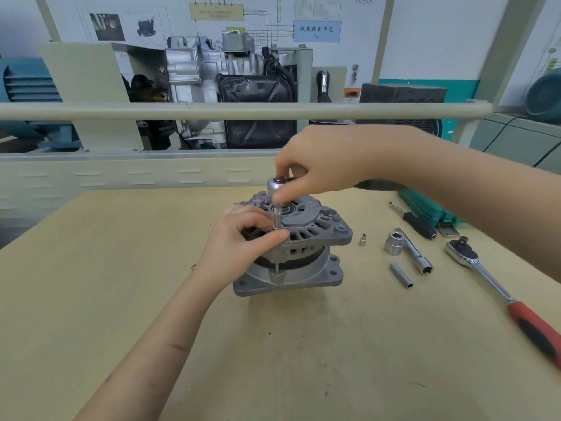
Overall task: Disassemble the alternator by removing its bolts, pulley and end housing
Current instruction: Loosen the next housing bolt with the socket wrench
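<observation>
- The left hand [239, 238] curls its thumb and forefinger narrowly round a small bolt [277, 220] that stands upright out of the near rim of the alternator's top housing; the fingertips pinch at the bolt's foot, beside its washer.
- The right hand [321, 165] reaches in from the right above the alternator; its thumb and first fingers are pinched on a small dark part at the top of a rounded silver pulley [274, 184], while another fingertip points down toward the central shaft.
- Whether the pulley sits on the shaft or is lifted off behind it cannot be told from this angle.
- The alternator [299, 247] stands upright on its square flange at the middle of the tan workbench [121, 299], ribbed end housing upward, with a second long bolt showing down its near side.
- Just right of it lies a tiny socket [362, 240], then a large socket [393, 244] touching a T-shaped socket wrench [414, 253], and a slim deep socket [401, 275] nearer the camera.
- Further right a ratchet [498, 287] with a red and black handle lies diagonally toward the bench's near edge.
- Behind these rest a black-handled screwdriver [417, 223] and a green tool case [425, 208], partly hidden by the right forearm.
- Beyond the bench rail stands a cutaway gearbox display [212, 77] under wall charts.
</observation>
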A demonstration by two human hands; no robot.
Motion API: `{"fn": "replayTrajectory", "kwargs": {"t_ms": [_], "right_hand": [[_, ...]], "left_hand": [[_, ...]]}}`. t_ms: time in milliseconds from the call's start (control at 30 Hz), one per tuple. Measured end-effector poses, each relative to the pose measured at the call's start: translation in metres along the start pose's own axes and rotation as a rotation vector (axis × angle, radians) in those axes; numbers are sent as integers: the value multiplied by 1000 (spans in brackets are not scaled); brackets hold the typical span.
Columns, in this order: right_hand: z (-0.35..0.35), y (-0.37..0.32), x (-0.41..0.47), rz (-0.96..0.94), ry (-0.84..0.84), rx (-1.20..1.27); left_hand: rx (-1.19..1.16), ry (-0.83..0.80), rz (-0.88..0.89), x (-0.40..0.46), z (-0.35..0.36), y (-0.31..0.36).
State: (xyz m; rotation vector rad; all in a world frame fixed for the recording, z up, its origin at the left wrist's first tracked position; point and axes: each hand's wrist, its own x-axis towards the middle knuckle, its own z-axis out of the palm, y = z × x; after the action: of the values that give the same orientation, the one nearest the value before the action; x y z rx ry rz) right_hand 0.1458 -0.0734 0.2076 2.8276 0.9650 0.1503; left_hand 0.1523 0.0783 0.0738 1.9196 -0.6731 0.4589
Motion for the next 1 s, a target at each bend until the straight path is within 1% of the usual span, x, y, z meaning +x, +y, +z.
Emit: {"fn": "replayTrajectory", "kwargs": {"t_ms": [133,267,367,467,567,667,733,833,1000], "right_hand": [[-4,1,-1,-62,-36,-28],[-8,1,-6,-113,-86,66],[-8,2,-5,-90,-59,17],[-3,-1,-1,-30,-17,-98],[2,-3,2,-21,19,-77],[-3,0,1,-29,-19,-70],[-5,2,-1,-76,-60,-41],[-2,3,-1,-127,-64,-17],[-4,4,2,-60,-26,-141]], "left_hand": [[-8,-31,-4,0,-2,1],[-50,-87,-36,1,-4,2],[-49,-55,-22,1,-3,1],[-40,-25,-10,1,-1,-1],[-51,-19,-6,1,0,-2],[-79,-31,-38,1,-3,-1],[-82,-59,-50,2,-4,-2],[-79,-65,-49,1,-3,-1],[-61,-12,-41,1,0,-3]]}}
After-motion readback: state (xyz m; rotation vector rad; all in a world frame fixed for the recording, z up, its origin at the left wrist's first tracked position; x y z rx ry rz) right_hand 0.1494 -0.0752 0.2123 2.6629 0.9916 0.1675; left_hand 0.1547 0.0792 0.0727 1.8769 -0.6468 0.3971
